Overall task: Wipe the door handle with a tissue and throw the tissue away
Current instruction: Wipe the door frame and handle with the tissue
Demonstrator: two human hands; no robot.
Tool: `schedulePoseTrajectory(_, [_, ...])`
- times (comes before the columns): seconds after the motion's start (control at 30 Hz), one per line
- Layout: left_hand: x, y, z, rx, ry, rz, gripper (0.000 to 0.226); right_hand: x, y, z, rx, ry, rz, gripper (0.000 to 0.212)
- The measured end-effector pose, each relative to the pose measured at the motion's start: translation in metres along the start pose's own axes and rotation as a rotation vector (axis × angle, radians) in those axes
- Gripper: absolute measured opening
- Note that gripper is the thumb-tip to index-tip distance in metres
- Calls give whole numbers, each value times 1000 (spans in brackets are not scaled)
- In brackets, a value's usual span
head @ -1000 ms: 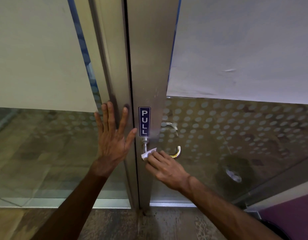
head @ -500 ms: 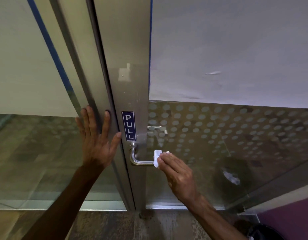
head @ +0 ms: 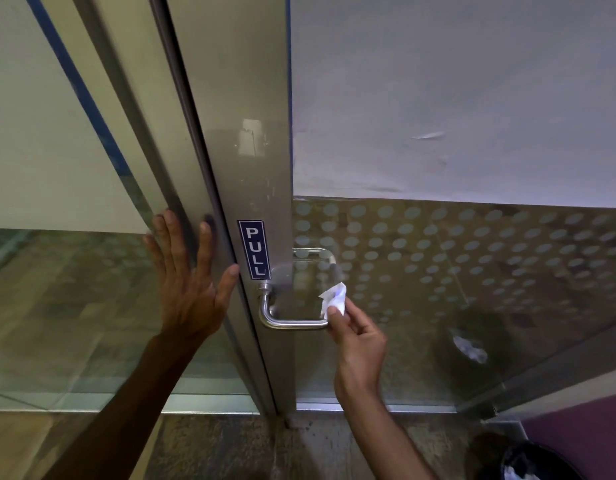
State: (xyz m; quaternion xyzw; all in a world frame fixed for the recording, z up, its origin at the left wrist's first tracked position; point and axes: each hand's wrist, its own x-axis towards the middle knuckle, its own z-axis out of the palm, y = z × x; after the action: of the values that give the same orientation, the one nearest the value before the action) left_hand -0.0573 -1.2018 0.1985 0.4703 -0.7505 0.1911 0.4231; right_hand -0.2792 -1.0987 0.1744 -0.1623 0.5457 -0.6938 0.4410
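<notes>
A steel lever door handle point(head: 289, 323) sticks out of the metal door stile, just under a blue PULL sticker point(head: 254, 249). My right hand point(head: 356, 336) pinches a small crumpled white tissue point(head: 334, 298) at the free right end of the handle. The tissue touches that end. My left hand point(head: 188, 278) lies flat with fingers spread on the metal frame point(head: 182, 188) left of the stile, holding nothing.
The glass door panel point(head: 472, 271) has a frosted sheet above and a dotted film below. A dark bin point(head: 528, 460) with white paper in it sits on the floor at the bottom right. A purple wall point(head: 583, 431) stands right of it.
My right hand has slid the tissue from the handle's base beside the stile along the bar to its right end. The view has shifted, and the left hand has stayed on the frame.
</notes>
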Motion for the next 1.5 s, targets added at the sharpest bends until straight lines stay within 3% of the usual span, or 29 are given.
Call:
schedulePoseTrajectory(0.13, [1, 1, 0, -12, 13, 14, 77, -4, -2, -1, 187, 29, 238, 16])
schedulePoseTrajectory(0.3, [1, 2, 0, -45, 21, 19, 77, -23, 8, 0, 262, 114, 195, 15])
schedulePoseTrajectory(0.37, [1, 2, 1, -62, 27, 18, 76, -30, 13, 3, 116, 187, 62, 14])
schedulePoseTrajectory(0.5, [-1, 0, 1, -115, 37, 23, 74, -42, 27, 4, -461, 208, -349, 14])
schedulePoseTrajectory(0.6, [-1, -1, 2, -124, 42, 25, 72, -42, 30, -9, -881, 58, -631, 19])
schedulePoseTrajectory(0.67, [0, -1, 3, -122, 43, 19, 72, -32, 31, -16, -1093, 20, -918, 23])
schedulePoseTrajectory(0.73, [1, -1, 2, -124, 36, 11, 72, -23, 35, -17, -1195, -82, -1217, 23])
schedulePoseTrajectory(0.8, [1, 0, 1, -129, 20, 7, 71, -18, 35, -12, -1284, -206, -1324, 33])
schedulePoseTrajectory(0.9, [1, 1, -1, -125, 5, 7, 71, -17, 37, -7, -1417, -324, -1390, 42])
schedulePoseTrajectory(1.0, [0, 0, -1, -121, -12, 1, 70, -16, 39, 3, -1485, -368, -1505, 35])
schedulePoseTrajectory(1.2, [-1, -1, -3, -126, -29, 0, 70, -16, 45, 32, -1546, -262, -1616, 23])
schedulePoseTrajectory(1.37, [-1, 0, -2, -129, -25, -1, 71, -20, 43, 53, -1595, -177, -1573, 24])
schedulePoseTrajectory(1.5, [0, 2, -2, -144, -31, -21, 71, -27, 42, 80, -1648, -133, -1399, 31])
